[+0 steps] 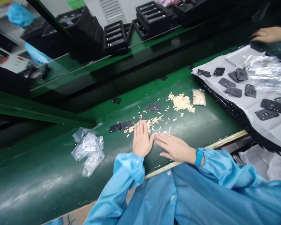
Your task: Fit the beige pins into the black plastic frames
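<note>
My left hand [141,139] lies flat on the green bench top [196,125], fingers stretched out and together, touching scattered small beige pins [154,120]. My right hand [174,147] lies flat beside it, fingers extended toward the left hand, holding nothing. A bigger heap of the beige pins [181,102] sits farther off, next to a small clear bag of pins [199,97]. Two black plastic plates [120,126] lie just left of my left hand, another black plate [154,107] lies beyond it.
Crumpled clear bags [90,150] lie at the left. A white sheet [269,125] with several black plates and clear film is at the right. Another person's hand [268,34] rests at the top right. Black trays [115,36] stand on the far ledge.
</note>
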The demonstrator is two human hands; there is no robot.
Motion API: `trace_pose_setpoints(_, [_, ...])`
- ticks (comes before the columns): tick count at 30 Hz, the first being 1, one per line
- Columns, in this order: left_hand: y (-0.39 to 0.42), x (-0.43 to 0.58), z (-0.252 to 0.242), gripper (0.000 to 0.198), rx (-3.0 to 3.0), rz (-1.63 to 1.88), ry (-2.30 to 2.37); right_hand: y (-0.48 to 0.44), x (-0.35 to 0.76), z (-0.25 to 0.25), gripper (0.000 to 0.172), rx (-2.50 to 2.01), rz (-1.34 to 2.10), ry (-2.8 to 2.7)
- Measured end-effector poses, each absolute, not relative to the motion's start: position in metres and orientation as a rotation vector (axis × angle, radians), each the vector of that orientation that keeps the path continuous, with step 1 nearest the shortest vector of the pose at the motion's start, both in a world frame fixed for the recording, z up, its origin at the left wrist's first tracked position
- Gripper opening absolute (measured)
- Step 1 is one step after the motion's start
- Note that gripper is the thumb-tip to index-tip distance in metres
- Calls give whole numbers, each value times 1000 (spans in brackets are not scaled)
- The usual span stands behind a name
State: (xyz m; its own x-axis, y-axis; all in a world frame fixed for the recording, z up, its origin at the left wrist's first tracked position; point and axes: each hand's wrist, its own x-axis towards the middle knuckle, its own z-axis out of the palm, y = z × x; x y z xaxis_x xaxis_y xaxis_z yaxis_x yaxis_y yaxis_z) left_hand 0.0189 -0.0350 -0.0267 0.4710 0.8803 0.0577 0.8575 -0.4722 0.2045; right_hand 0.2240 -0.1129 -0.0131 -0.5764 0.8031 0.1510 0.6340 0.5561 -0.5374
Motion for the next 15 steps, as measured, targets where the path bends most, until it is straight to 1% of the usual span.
trace_pose_setpoints(2, [-20,50,-26,66,2585,265,1354,-95,247,-17,58,-1270,531,-2353])
trace_pose_setpoints(6, [-4,107,-22,64,2481,451,1027,-69,301,-18,49,-1513,369,-2110])
trace_pose_setpoints(9, [-6,113,-17,57,2362,653,850,-80,313,-11,45,-1500,274,-2032])
trace_pose_setpoints(11, [-17,91,-16,54,2346,725,904,-100,300,-7,46,-1399,333,-2132])
trace_pose_setpoints(12, [-24,74,-16,53,2366,710,1004,-111,288,-6,48,-1325,390,-2202])
trace_pose_setpoints(14, [-41,33,-19,53,2419,650,1333,-126,260,-6,54,-1176,529,-2349])
trace_pose_setpoints(15, [-50,14,-22,56,2422,587,1500,-129,248,-8,57,-1118,592,-2399])
